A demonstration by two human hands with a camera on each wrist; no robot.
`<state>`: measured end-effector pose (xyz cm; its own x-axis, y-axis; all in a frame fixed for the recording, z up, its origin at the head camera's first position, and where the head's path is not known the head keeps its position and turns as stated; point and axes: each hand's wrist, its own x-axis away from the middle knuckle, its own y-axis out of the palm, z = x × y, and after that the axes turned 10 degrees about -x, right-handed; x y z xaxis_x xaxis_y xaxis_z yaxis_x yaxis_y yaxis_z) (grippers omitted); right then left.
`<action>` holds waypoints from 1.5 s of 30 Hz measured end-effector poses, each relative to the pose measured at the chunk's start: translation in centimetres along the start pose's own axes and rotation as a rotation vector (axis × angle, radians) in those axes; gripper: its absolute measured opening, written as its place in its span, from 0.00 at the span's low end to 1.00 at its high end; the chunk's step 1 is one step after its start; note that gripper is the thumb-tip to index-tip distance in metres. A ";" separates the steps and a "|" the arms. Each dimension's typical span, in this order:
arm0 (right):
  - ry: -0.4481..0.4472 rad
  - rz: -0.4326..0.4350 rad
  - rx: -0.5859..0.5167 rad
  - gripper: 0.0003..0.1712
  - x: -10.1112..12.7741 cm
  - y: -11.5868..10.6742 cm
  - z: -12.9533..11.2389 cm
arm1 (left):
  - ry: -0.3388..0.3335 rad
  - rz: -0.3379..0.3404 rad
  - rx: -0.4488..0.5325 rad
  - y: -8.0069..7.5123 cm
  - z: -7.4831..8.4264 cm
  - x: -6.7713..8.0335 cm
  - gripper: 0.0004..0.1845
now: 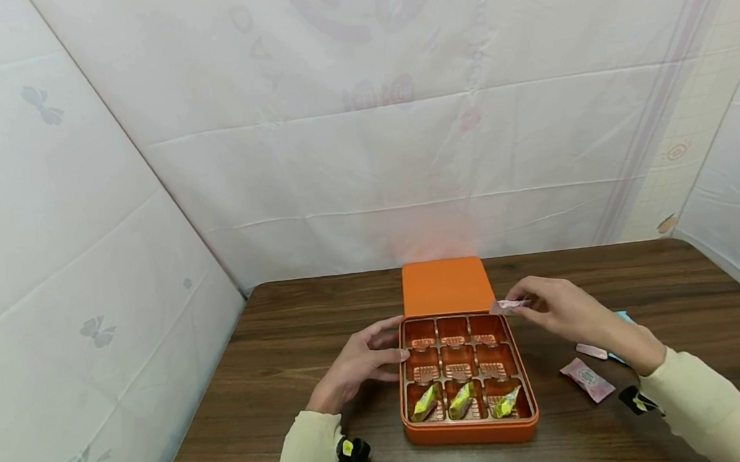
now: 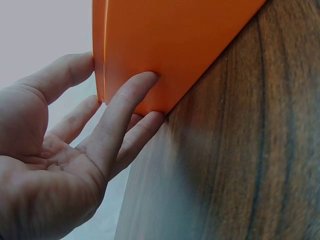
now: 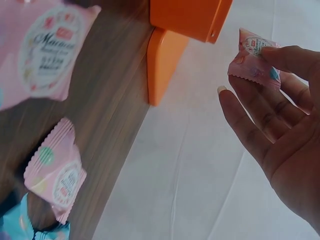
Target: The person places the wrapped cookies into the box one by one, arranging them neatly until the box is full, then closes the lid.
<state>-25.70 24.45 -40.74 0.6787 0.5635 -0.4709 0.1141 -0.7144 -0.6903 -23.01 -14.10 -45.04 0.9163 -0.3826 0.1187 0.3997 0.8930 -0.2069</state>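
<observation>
An orange box [image 1: 471,435] with a divided tray stands on the table, and three yellow-green wrapped candies [image 1: 462,401] lie in the front row of compartments. My left hand [image 1: 369,361] rests against the box's left side, its extended fingers touching the wall [image 2: 190,45] and one fingertip at the rim. Beyond the box's back right corner, my right hand [image 1: 555,307] pinches a pink wrapped candy [image 3: 256,62] between thumb and fingers, held up off the table. The middle and back rows of compartments [image 1: 455,331] hold no candies.
Behind the box lies its orange lid [image 1: 446,285]. To the right, under my right forearm, are two more pink wrapped candies [image 1: 588,380] and blue wrapped ones [image 3: 20,220]. White printed cloth [image 1: 364,152] hangs behind the brown wooden table [image 1: 275,354].
</observation>
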 end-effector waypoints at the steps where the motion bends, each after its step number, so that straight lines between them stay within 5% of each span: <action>1: -0.008 -0.002 0.001 0.14 -0.1 0.1 -0.1 | 0.000 -0.001 0.001 0.0 0.0 0.0 0.37; 45: -0.074 -0.182 -0.127 0.09 -3.6 3.9 -3.8 | -0.002 0.010 0.011 0.0 0.0 -0.1 0.38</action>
<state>-25.01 18.07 -39.64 0.5840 0.7132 -0.3876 0.3233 -0.6423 -0.6949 -23.12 -14.02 -45.11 0.9201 -0.3734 0.1183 0.3904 0.8992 -0.1978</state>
